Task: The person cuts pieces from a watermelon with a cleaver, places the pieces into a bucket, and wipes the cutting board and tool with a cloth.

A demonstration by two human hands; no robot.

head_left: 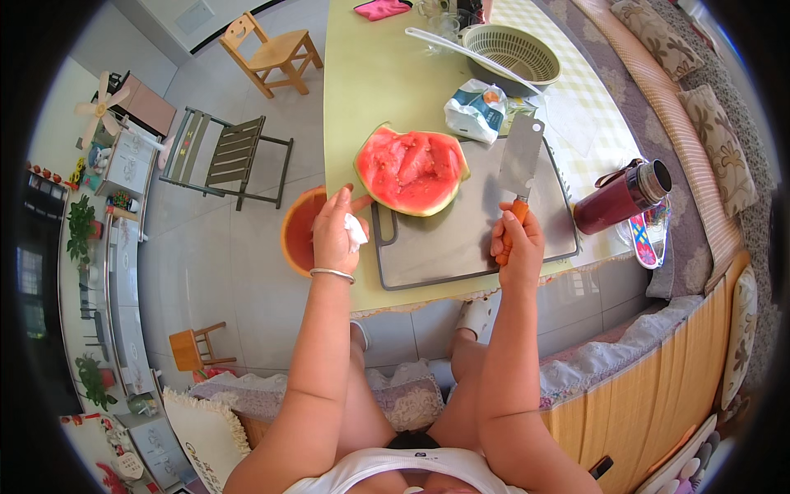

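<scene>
My right hand grips the orange handle of a kitchen knife. Its broad blade points up and away, above the right part of a grey cutting board. In my left hand is a crumpled white tissue, and one finger stretches toward the cut watermelon. The watermelon lies at the board's left side with its red flesh up and a hollow scooped into it. Below my left hand, beside the table edge, stands an orange-red bin.
On the table are a packet of tissues, a strainer basket with a white long-handled utensil across it, and a dark red thermos at the right. A folding chair and a wooden chair stand on the left.
</scene>
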